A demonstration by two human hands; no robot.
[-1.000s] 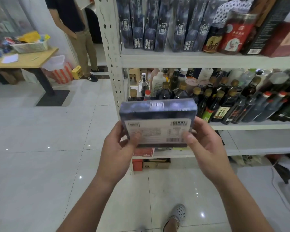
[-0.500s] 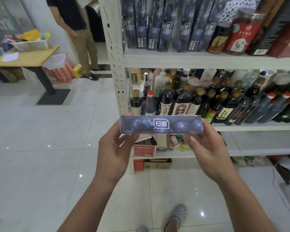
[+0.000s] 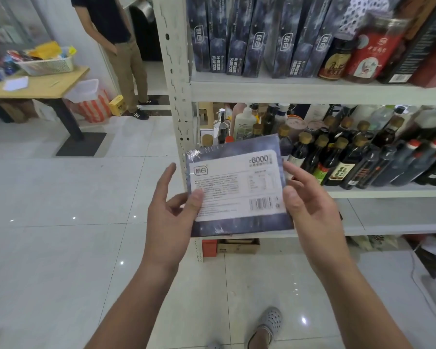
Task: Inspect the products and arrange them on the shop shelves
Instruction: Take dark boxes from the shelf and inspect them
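The box [image 3: 237, 190] has turned since half a second ago: then it showed its narrow logo edge, now its wide back face with the white label and barcode faces up. It is held in front of the white shelving unit [image 3: 287, 93], level with the middle shelf of dark bottles [image 3: 337, 157] and below the row of matching boxes [image 3: 237, 39] standing on the upper shelf. The left hand [image 3: 171, 212] pinches the box's left edge, thumb on the label, forefinger raised clear. The right hand [image 3: 310, 205] pinches the right edge, thumb in front, fingers behind.
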